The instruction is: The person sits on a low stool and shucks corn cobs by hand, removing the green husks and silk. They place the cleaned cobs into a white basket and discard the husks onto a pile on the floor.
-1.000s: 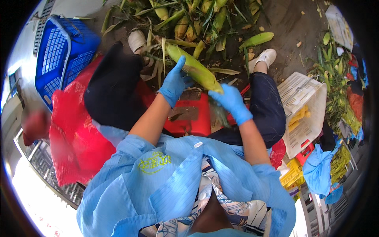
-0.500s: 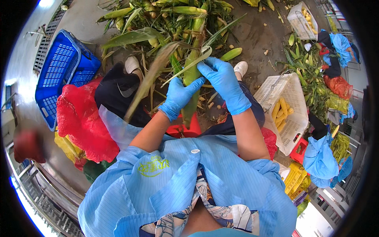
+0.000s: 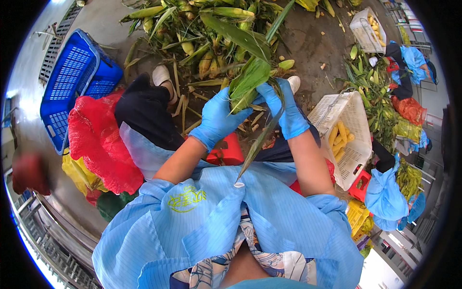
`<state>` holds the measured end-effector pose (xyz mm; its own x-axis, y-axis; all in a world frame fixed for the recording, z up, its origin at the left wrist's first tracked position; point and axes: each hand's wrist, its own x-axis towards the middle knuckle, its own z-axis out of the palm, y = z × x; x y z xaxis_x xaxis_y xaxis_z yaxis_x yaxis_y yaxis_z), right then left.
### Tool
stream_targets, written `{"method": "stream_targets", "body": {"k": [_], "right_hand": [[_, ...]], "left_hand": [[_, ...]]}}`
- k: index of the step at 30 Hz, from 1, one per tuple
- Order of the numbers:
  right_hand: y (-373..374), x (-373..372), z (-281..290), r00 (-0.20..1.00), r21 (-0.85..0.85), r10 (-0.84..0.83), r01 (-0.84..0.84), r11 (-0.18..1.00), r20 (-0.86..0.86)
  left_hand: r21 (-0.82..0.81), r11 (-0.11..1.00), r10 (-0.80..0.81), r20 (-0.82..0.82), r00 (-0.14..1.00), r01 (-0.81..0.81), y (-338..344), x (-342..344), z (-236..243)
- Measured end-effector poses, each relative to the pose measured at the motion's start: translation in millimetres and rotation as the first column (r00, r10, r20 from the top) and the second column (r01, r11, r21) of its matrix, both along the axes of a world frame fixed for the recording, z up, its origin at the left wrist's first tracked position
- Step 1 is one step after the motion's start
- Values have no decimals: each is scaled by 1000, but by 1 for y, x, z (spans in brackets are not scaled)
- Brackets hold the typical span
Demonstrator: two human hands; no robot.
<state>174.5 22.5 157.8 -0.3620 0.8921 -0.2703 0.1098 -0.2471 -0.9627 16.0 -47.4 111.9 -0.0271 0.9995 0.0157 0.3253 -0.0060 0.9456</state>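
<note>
An ear of corn (image 3: 248, 83) in green husk stands between my blue-gloved hands, with long leaves fanning up and one trailing down toward my shirt. My left hand (image 3: 219, 118) is closed around its lower left side. On the right side, my right hand (image 3: 285, 110) grips the husk, its fingertips partly hidden behind the leaves. Beyond my hands lies a large pile of unhusked corn (image 3: 195, 33) with loose leaves. The kernels of the held ear do not show.
A white crate (image 3: 350, 156) with peeled yellow cobs (image 3: 340, 137) stands to the right. At the left are a blue crate (image 3: 67, 82) and a red mesh sack (image 3: 98, 139). A red stool (image 3: 226, 151) shows between my legs. Co-workers in blue (image 3: 387, 192) sit farther right.
The ear has turned and now sits higher between my hands, its husk spread upward. My left hand has shifted its hold, and my right hand has moved slightly lower.
</note>
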Motion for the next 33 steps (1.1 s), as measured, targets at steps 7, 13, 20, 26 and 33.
{"method": "stream_targets", "body": {"k": [7, 13, 20, 26, 33], "right_hand": [[-15, -24, -47, 644, -554, -599, 311, 773, -475], [-8, -41, -57, 699, -387, -616, 488, 783, -365], [8, -45, -18, 527, -559, -633, 319, 765, -566], [-24, 14, -32, 851, -117, -171, 130, 985, -496], [8, -43, -22, 994, 406, -109, 94, 909, 14]], "left_hand": [[-17, 999, -23, 334, 942, 31, 11, 1, 5], [40, 962, 178, 657, 733, -270, 41, 19, -2], [-543, 839, 543, 840, -3, 20, 143, -49, -29], [-498, 836, 532, 838, 121, -230, 177, -104, -22], [-451, 853, 506, 837, 209, -262, 148, -51, 18]]}}
